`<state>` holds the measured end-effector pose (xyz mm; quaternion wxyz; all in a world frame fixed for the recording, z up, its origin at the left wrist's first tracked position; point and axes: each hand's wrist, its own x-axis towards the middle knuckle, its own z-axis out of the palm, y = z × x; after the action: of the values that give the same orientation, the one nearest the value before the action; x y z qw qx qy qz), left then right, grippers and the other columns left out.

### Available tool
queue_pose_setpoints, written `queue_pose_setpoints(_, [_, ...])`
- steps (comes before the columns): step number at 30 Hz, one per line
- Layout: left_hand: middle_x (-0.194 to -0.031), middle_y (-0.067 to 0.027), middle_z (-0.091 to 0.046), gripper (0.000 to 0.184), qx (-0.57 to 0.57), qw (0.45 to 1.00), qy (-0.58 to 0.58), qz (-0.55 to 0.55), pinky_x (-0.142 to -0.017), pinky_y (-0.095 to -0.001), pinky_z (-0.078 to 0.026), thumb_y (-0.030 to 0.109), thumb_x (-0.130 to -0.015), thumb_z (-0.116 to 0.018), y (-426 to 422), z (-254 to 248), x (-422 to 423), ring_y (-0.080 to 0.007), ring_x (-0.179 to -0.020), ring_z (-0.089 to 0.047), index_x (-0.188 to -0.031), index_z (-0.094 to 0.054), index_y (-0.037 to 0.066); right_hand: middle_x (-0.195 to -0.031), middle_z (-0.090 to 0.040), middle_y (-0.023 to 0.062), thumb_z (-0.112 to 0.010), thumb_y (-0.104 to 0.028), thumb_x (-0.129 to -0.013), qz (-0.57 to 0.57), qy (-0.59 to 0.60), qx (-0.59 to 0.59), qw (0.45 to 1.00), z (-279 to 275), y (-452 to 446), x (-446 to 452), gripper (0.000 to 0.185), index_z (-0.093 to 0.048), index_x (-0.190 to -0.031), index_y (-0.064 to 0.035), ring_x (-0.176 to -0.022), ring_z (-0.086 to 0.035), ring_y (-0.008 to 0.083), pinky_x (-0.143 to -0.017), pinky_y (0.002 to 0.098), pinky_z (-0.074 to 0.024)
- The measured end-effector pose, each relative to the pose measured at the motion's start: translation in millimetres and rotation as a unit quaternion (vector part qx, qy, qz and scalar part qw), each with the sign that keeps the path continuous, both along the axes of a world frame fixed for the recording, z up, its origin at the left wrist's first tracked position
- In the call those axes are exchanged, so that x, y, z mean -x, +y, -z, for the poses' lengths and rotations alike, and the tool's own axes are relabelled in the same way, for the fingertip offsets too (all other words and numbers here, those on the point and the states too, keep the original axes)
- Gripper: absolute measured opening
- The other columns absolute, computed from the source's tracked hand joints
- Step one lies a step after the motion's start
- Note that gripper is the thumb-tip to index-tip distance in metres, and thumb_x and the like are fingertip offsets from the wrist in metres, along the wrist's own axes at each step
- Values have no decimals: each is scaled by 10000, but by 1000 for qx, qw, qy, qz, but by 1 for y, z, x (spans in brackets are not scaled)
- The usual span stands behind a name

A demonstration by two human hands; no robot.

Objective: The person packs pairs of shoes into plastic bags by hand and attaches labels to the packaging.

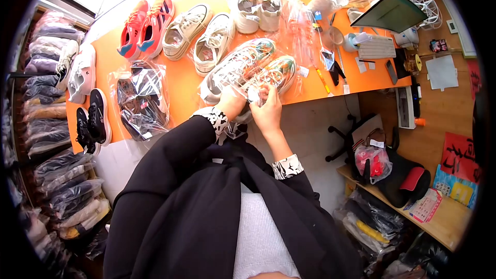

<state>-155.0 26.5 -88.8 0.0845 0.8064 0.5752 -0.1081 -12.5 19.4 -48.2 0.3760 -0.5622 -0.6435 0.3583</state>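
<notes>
Our 2 hands (232, 102) (267, 107) grasping clear plastic bag (252, 94) around 2 sneakers (235, 67) at edge of orange table (310, 93).

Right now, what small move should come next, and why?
Probably gather the clear plastic gently between the left hand and right hand: both meet at the near end of the pair of shoes, where it looks loose and crumpled.
</notes>
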Motion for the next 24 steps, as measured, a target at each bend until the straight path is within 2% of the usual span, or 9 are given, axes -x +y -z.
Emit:
queue_pose_setpoints(3, [-769, -73, -678, 99, -132, 991, -36, 11, -604, -346, -505, 132, -756, -642, -3, 21, 1, -218, -738, -672, -821, -710, 98, -1004, -604, 144, -685, -36, -676, 3, 2, 0, 1000, -1, 2, -1, 526, -505, -1169, -9, -871, -642, 271, -789, 369, -524])
queue_pose_setpoints(9, [-794, -82, -665, 107, -47, 998, 34, -18, -599, -354, -496, 143, -736, -645, -3, 0, -4, -239, -726, -657, -802, -703, 81, -1011, -611, 142, -702, -40, -664, -6, -6, -6, 1000, 0, 5, -1, 529, -523, -1159, -1, -860, -648, 250, -783, 356, -530])
queue_pose_setpoints(11, [-768, -71, -661, 105, -15, 999, 18, 42, -610, -357, -495, 147, -748, -633, -4, -24, -1, -241, -723, -654, -797, -700, 82, -1010, -613, 141, -700, -42, -667, -6, -11, -6, 1000, 0, 2, -2, 519, -529, -1155, -3, -862, -650, 250, -784, 356, -530])
queue_pose_setpoints(14, [-735, -56, -662, 108, -44, 997, -42, 40, -613, -356, -501, 149, -757, -618, -2, 12, 13, -240, -736, -667, -783, -702, 86, -1009, -618, 140, -698, -42, -668, -4, -20, -20, 1000, -2, 3, -1, 496, -543, -1138, -7, -863, -652, 254, -782, 356, -530])
queue_pose_setpoints(16, [-710, -68, -670, 110, -114, 989, 24, 86, -587, -351, -515, 161, -757, -617, -10, -22, 12, -226, -707, -681, -751, -708, 99, -1015, -604, 149, -675, -52, -693, -3, -16, -23, 1000, -2, 0, -2, 471, -540, -1143, -25, -880, -640, 295, -793, 391, -521])
queue_pose_setpoints(18, [-713, -101, -677, 118, 17, 987, -51, 149, -562, -350, -527, 172, -754, -622, -10, -38, 9, -220, -658, -683, -721, -708, 96, -1020, -606, 149, -674, -50, -696, -1, -6, -21, 1000, 2, -1, -2, 463, -542, -1139, -25, -882, -641, 296, -794, 393, -522])
queue_pose_setpoints(22, [-702, -126, -668, 154, -37, 951, -221, 212, -591, -365, -546, 181, -761, -622, -1, -20, 19, -266, -647, -679, -696, -694, 62, -1026, -612, 150, -675, -41, -702, 6, -4, -23, 1000, 5, -1, 0, 447, -548, -1130, -23, -885, -644, 289, -792, 388, -524])
queue_pose_setpoints(23, [-755, -106, -685, 162, 15, 970, -103, 221, -658, -375, -553, 215, -773, -621, 0, -26, 15, -263, -712, -686, -773, -712, 81, -1026, -612, 150, -675, -41, -702, 4, -4, -25, 1000, 3, -1, 1, 447, -548, -1130, -23, -885, -644, 289, -792, 388, -524])
queue_pose_setpoints(24, [-755, -106, -685, 162, 13, 970, -103, 220, -658, -375, -553, 215, -773, -621, 1, -20, 7, -263, -712, -686, -773, -712, 81, -1022, -613, 147, -673, -37, -700, 5, 0, -15, 1000, 1, -1, 1, 448, -549, -1130, -22, -883, -645, 282, -789, 382, -524])
